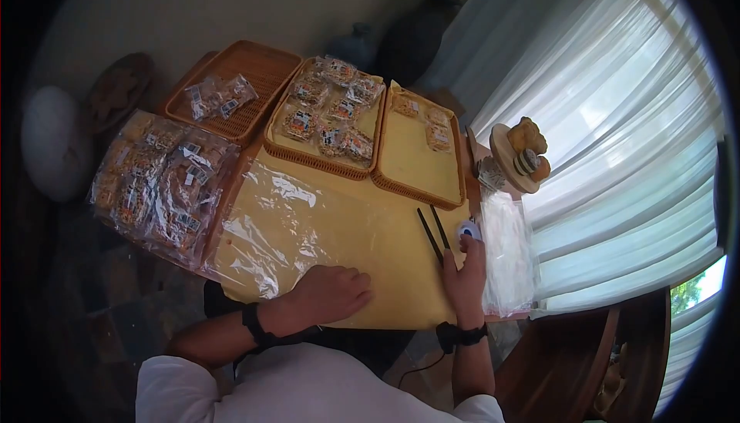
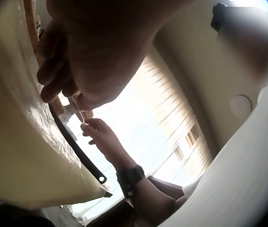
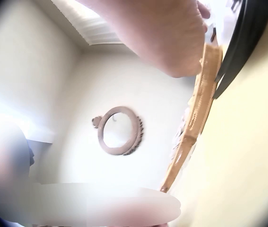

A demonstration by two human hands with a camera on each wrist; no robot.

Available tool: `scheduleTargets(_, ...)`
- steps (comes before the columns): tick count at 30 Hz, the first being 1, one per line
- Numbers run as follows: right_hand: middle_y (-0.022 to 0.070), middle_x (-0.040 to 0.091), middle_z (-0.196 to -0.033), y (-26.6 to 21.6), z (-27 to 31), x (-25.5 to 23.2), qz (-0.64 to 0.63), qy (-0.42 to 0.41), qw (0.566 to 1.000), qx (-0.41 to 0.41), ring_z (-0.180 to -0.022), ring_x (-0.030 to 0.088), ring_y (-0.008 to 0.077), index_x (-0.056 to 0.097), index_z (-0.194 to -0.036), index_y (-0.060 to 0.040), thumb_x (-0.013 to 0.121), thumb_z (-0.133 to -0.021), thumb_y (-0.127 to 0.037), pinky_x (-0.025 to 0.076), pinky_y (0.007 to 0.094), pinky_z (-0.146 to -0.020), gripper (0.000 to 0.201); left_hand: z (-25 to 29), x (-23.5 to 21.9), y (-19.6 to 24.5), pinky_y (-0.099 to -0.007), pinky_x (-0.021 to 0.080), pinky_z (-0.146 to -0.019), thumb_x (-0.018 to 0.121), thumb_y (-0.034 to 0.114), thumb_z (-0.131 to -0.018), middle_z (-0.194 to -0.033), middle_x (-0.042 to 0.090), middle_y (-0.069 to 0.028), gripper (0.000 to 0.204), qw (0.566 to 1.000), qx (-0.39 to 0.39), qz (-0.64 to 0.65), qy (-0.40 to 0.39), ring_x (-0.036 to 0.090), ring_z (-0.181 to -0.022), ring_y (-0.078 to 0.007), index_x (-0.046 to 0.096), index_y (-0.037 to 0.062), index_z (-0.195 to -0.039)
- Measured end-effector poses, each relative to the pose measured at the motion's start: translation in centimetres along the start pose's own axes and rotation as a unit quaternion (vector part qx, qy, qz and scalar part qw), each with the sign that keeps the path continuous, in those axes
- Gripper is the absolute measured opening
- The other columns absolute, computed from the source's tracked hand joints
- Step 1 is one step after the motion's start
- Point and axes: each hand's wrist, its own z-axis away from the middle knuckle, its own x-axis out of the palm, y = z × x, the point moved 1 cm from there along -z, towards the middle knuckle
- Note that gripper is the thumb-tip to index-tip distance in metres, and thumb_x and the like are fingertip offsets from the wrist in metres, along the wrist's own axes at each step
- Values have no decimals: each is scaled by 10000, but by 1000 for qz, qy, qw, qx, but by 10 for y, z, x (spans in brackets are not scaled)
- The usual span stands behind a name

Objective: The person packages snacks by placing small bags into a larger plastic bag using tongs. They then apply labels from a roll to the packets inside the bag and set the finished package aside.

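My right hand [image 1: 465, 275] is at the right side of the table, its fingertips gripping a small round white-and-blue object [image 1: 468, 229], which they partly cover. Just left of that hand lies a pair of black tongs [image 1: 432, 236], its arms spread apart. My left hand [image 1: 330, 295] rests loosely curled over the near part of the yellow table covering [image 1: 401, 276], with nothing held in it. In the left wrist view its fingers [image 2: 53, 73] hang bent, and the tongs [image 2: 77, 149] show beyond them.
Three wicker trays line the back: the left tray [image 1: 258, 57], middle tray [image 1: 320, 162] and right tray [image 1: 416, 180] hold wrapped snack packets. Large clear bags of packets [image 1: 166, 184] stand at left. Clear plastic bags [image 1: 509, 253] lie at right, near a round wooden board [image 1: 505, 157] with pastry-like pieces.
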Motion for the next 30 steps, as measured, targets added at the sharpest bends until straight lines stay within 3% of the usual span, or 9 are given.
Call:
scheduleTargets(2, 229, 630, -1240, 35, 22, -6, 86, -49, 994, 47, -1157, 629, 436, 551, -1381, 33, 790, -924, -210, 521, 512, -981, 570, 12, 7, -3, -427, 613, -631, 693, 386, -1012, -796, 680, -103, 310, 1000, -22, -1, 5, 738, -718, -309, 662, 92, -918)
scheduleTargets(10, 281, 638, -1066, 55, 63, -10, 84, -109, 990, 38, -1010, 625, 537, 623, -1145, 12, 721, -1016, -247, 518, 591, -841, 306, -2, 12, 16, -414, 589, -579, 682, 398, -1019, -819, 703, -92, 357, 994, -6, -77, -72, 744, -703, -284, 666, 65, -1145)
scheduleTargets(11, 221, 670, -968, 60, 63, -13, 102, -87, 991, -13, -854, 693, 427, 609, -1152, 15, 689, -1059, -255, 554, 525, -740, 297, -7, 21, 8, -414, 586, -573, 687, 411, -1012, -790, 707, -96, 410, 989, 29, -95, -111, 742, -685, -282, 657, 52, -1208)
scheduleTargets(12, 221, 670, -968, 62, 60, -18, 106, -76, 991, -19, -854, 693, 427, 609, -1152, 15, 689, -1059, -255, 554, 525, -740, 297, -16, 26, 2, -415, 583, -567, 692, 425, -1006, -762, 710, -100, 470, 981, 63, -116, -141, 741, -668, -280, 649, 39, -1270)
scheduleTargets(14, 122, 677, -824, 65, 55, -27, -202, -132, 937, 252, -629, 672, 244, 600, -1139, 10, 642, -1110, -273, 546, 395, -591, 288, -24, 27, -4, -416, 581, -566, 692, 416, -1002, -740, 711, -103, 475, 979, 52, -109, -162, 741, -657, -283, 643, 34, -1280)
scheduleTargets(15, 46, 655, -738, 65, 47, -26, -319, -121, 897, 282, -523, 593, 109, 602, -1136, -10, 593, -1144, -281, 495, 282, -514, 272, -26, 28, -5, -418, 579, -566, 692, 408, -999, -719, 711, -105, 481, 975, 37, -96, -196, 742, -646, -287, 637, 29, -1290)
scheduleTargets(21, 49, 656, -740, 53, -68, -36, -348, -231, 850, 322, -553, 621, 136, 615, -1088, -44, 588, -1145, -347, 493, 287, -508, 310, -38, 40, 0, -454, 589, -576, 680, 317, -982, -729, 711, -134, 314, 989, 15, -77, -127, 750, -652, -312, 632, 30, -1101)
scheduleTargets(23, 57, 663, -746, 70, -103, -26, -370, -316, 798, 355, -559, 623, 150, 621, -1022, -58, 609, -1131, -404, 497, 302, -505, 363, -38, 35, 2, -457, 595, -590, 656, 243, -967, -747, 727, -153, 252, 987, 3, -91, -132, 759, -673, -329, 614, 24, -1084)
scheduleTargets(30, 96, 681, -749, 117, -171, 44, -400, -291, 784, 375, -587, 650, 200, 656, -990, -33, 638, -1114, -409, 541, 339, -526, 396, -32, 35, -3, -461, 608, -610, 628, 134, -944, -772, 738, -164, 149, 991, -26, -88, -93, 767, -699, -345, 587, 24, -1036)
